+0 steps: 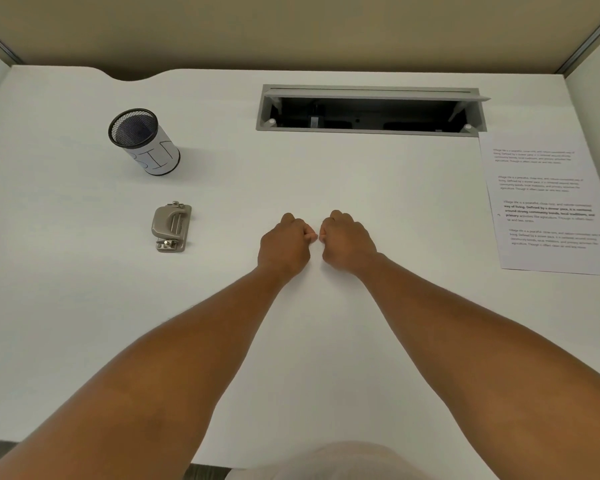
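My left hand [286, 245] and my right hand [347, 240] rest as fists side by side on the middle of the white desk [326, 174], knuckles almost touching. Both have their fingers curled and I see nothing inside either. A grey metal hole punch [171, 226] lies to the left of my left hand. Further back on the left stands a black mesh cup [144, 142] wrapped in a paper label reading "BIN". A printed sheet of paper [548, 206] lies at the right edge of the desk.
A long open cable hatch [371, 110] with a raised grey lid is cut into the desk at the back right. Beige partition walls [291, 29] close off the back and sides. The desk's front edge runs beneath my forearms.
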The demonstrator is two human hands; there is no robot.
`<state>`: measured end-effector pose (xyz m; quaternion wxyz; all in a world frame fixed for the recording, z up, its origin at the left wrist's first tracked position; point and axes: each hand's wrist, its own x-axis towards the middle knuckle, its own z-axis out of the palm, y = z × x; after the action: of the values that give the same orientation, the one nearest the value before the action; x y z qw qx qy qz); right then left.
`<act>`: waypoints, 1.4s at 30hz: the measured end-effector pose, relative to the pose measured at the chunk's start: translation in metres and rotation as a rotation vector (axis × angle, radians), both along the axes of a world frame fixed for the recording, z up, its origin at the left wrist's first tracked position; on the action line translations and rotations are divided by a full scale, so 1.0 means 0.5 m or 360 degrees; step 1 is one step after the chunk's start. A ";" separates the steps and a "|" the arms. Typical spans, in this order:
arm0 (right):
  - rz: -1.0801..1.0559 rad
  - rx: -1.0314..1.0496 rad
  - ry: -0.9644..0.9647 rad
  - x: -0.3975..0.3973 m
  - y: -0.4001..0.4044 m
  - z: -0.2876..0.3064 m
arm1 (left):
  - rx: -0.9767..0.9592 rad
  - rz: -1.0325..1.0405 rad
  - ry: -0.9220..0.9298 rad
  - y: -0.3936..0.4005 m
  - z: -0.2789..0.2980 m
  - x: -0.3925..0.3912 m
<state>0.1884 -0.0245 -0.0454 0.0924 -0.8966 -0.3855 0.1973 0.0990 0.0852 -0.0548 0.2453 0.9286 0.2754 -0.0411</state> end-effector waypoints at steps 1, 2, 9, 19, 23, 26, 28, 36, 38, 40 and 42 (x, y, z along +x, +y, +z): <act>-0.0017 0.0005 0.0041 0.003 0.001 0.002 | -0.0055 0.0009 0.0005 0.006 0.000 0.000; -0.0071 0.0040 0.0134 0.007 0.000 0.006 | -0.0117 0.0029 0.0000 0.012 -0.001 0.000; -0.0280 0.0418 0.0491 0.033 -0.022 0.001 | -0.0319 0.0103 -0.0185 0.038 -0.006 -0.010; -0.0304 0.0648 0.0499 0.026 -0.038 -0.005 | -0.0424 0.0165 -0.0363 0.040 -0.008 -0.032; -0.0301 0.0616 0.0471 0.020 -0.035 -0.001 | -0.0430 0.0089 -0.0304 0.046 -0.005 -0.030; -0.0256 0.0514 0.0403 0.017 -0.028 0.003 | -0.0372 0.0031 -0.0242 0.048 -0.001 -0.021; -0.0235 0.0464 0.0354 0.015 -0.023 0.003 | -0.0346 0.0047 -0.0220 0.046 0.001 -0.017; -0.0098 0.0222 0.0084 -0.003 -0.008 -0.009 | -0.0190 0.0042 -0.0148 0.036 -0.004 -0.012; -0.0076 0.0200 0.0072 -0.005 -0.006 -0.010 | -0.0150 0.0045 -0.0147 0.031 -0.004 -0.011; -0.0048 0.0199 0.0050 -0.003 -0.006 -0.011 | -0.0108 0.0045 -0.0159 0.025 -0.002 -0.013; -0.0018 0.0225 0.0020 0.001 -0.008 -0.013 | -0.0076 0.0033 -0.0165 0.020 0.001 -0.015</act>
<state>0.1890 -0.0287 -0.0521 0.1591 -0.8888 -0.3927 0.1748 0.0917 0.0953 -0.0543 0.2817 0.9204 0.2710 0.0032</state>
